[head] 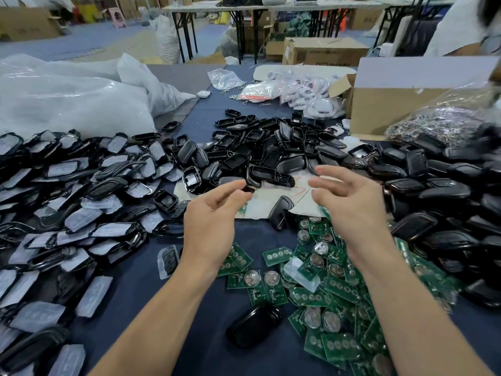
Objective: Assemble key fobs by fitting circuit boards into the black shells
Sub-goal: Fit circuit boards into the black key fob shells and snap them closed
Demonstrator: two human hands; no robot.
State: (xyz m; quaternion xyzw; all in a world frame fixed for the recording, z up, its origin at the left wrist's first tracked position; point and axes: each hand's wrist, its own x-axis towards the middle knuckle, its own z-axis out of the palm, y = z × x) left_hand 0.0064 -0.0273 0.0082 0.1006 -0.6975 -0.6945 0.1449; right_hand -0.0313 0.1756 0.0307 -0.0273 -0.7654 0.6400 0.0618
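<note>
My left hand (214, 213) hovers over the table's middle, thumb and fingers pinched on a small black piece (248, 189), too small to identify. My right hand (349, 204) is blurred, fingers spread, holding nothing. Beyond both hands lies a heap of black shells (271, 147). Green circuit boards (320, 283) with round coin cells are piled under and beside my right forearm. One black shell (280, 211) lies tilted between my hands, another closed black fob (253, 325) sits near the front. Shells with pale rubber pads (81, 199) cover the left side.
A sheet of white paper (265, 202) lies under the hands on the dark blue cloth (141, 289). More black shells (447, 199) pile at the right. A cardboard box (393, 104), bagged parts (298, 90) and large white bags (67, 96) stand behind. A person (466, 23) is at the far right.
</note>
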